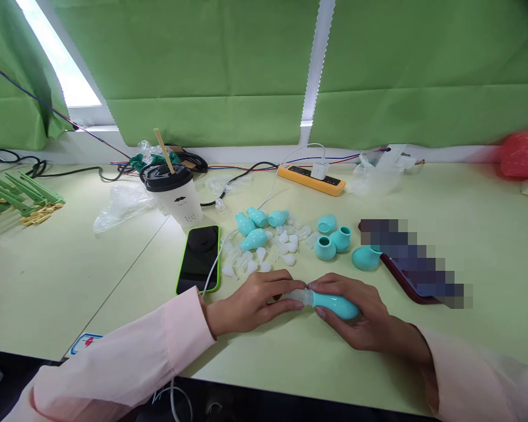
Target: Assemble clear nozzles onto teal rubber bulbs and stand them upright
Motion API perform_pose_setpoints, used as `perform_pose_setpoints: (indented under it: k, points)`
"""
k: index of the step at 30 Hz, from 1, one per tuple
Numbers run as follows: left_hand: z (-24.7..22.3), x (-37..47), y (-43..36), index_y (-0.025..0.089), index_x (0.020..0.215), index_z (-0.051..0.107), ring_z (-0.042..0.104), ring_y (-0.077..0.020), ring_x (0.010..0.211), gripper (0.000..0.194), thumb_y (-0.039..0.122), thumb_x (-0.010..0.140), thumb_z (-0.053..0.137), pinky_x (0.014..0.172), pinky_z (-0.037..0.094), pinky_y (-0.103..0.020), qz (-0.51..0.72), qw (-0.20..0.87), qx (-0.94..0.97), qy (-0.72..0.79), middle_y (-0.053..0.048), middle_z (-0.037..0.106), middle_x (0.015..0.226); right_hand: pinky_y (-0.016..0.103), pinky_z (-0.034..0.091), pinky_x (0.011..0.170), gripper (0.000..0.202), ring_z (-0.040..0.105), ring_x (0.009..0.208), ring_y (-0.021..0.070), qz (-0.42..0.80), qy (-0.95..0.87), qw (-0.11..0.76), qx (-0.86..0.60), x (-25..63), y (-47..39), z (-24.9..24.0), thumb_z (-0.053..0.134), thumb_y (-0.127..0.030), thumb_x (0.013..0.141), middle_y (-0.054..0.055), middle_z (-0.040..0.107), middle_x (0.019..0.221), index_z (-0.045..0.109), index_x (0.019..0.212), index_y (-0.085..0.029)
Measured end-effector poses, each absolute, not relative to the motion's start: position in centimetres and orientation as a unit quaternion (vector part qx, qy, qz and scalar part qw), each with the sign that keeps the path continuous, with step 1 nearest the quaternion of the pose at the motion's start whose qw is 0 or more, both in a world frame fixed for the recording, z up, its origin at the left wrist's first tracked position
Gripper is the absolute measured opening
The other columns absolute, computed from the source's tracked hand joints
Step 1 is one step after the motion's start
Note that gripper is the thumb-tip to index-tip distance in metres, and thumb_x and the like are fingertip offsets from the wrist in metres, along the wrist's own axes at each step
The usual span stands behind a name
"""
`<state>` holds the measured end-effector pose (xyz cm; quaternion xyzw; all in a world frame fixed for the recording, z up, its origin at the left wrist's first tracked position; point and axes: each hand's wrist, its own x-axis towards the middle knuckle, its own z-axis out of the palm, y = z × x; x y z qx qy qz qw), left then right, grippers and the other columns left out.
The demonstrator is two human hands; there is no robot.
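Note:
My right hand [361, 310] is wrapped round a turquoise bulb-shaped piece [337, 306] lying on its side, its narrow end to the left. A translucent tip [301, 296] sits at that narrow end, and my left hand [261, 299] pinches it between thumb and fingers. Beyond my hands are several turquoise vase-like pieces [254, 239] on the left and several rounder turquoise pots [325, 248] on the right. Small white and clear plastic parts [289, 246] lie scattered between them. One more round turquoise piece [365, 258] is nearer my right hand.
A green-edged phone [199, 258] with a white cable lies left, before a lidded cup [176, 196] with a straw. A partly pixelated dark device [407, 275] is right. An orange power strip [311, 179], plastic bags [378, 171] and cables are behind; green sticks [22, 193] are far left.

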<state>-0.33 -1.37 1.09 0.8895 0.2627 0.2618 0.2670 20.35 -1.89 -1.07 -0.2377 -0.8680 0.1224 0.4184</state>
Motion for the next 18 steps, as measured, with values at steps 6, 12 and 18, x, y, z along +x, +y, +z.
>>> perform_pose_setpoints:
  k: [6,12,18]
  points:
    - [1.57,-0.04,-1.87,0.006,0.103,0.054,0.051,-0.0125,0.071,0.027,0.022,0.082,0.047,0.062,0.042,-0.023,0.285,0.275,0.878,0.27,-0.008,0.056,0.081,0.029,0.047,0.065,0.031,0.056,0.076,0.0159,0.213,-0.854,0.38,-0.285,20.16,-2.27,-0.7,0.052,-0.015,0.074,0.004,0.057,0.086,0.04,0.102,-0.023]
    - [1.41,-0.13,-2.18,0.006,0.106,0.052,0.051,-0.0122,0.07,0.029,0.022,0.083,0.045,0.062,0.043,-0.023,0.292,0.237,0.887,0.268,-0.009,0.055,0.082,0.031,0.045,0.074,0.031,0.055,0.087,0.0172,0.227,-0.851,0.336,-0.335,20.33,-2.34,-0.92,0.052,-0.021,0.076,0.004,0.055,0.095,0.038,0.103,-0.025]
    - [0.66,-0.24,-2.13,0.007,0.107,0.051,0.05,-0.0116,0.066,0.029,0.023,0.084,0.042,0.058,0.045,-0.023,0.288,0.164,0.908,0.257,-0.008,0.054,0.08,0.033,0.046,0.073,0.037,0.055,0.087,0.0179,0.243,-0.858,0.283,-0.352,20.56,-2.09,-0.92,0.052,-0.026,0.077,0.004,0.054,0.099,0.033,0.108,-0.027]
